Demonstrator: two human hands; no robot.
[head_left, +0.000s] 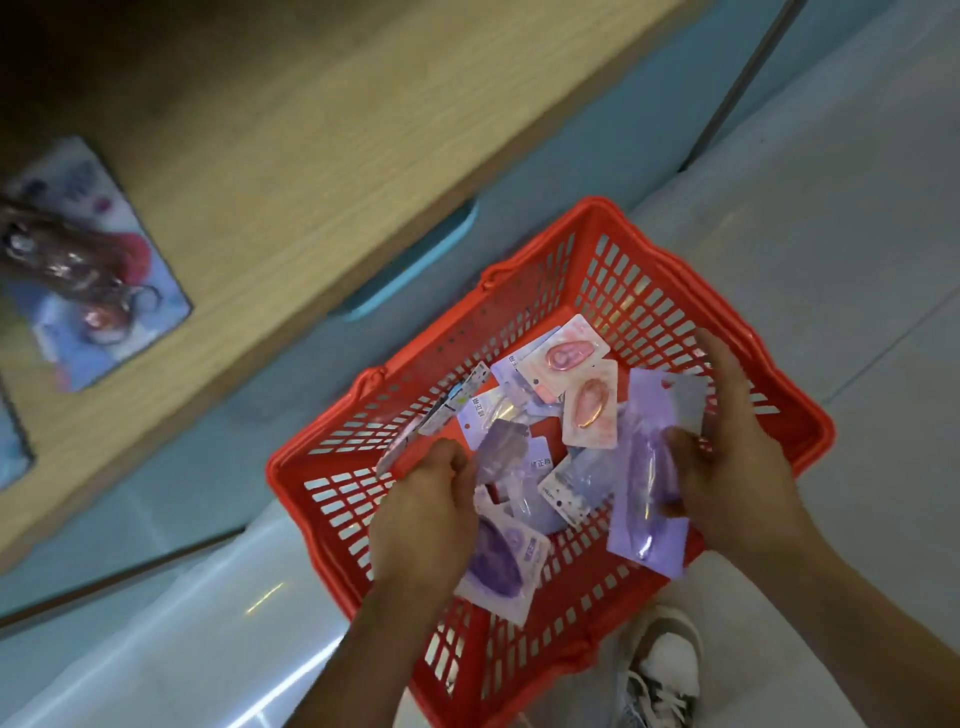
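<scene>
One red basket (592, 205) stands on the floor (841, 218), beside a wooden table (311, 130). The right hand (737, 467) is at the basket's right edge. Its thumb and fingers grasp one long purple packet (649, 499), which is held a little above the other packets. The left hand (423, 514) is inside, near the left edge. Its fingers are curled over the pile, but I cannot tell whether they pinch anything. One purple oval packet (498, 564) lies just under this hand. Two pink packets (563, 358) lie toward the far corner, touching each other. Several small purple packets are between the hands; the exact number is not clear. One shoe (660, 670) is at the near corner.
</scene>
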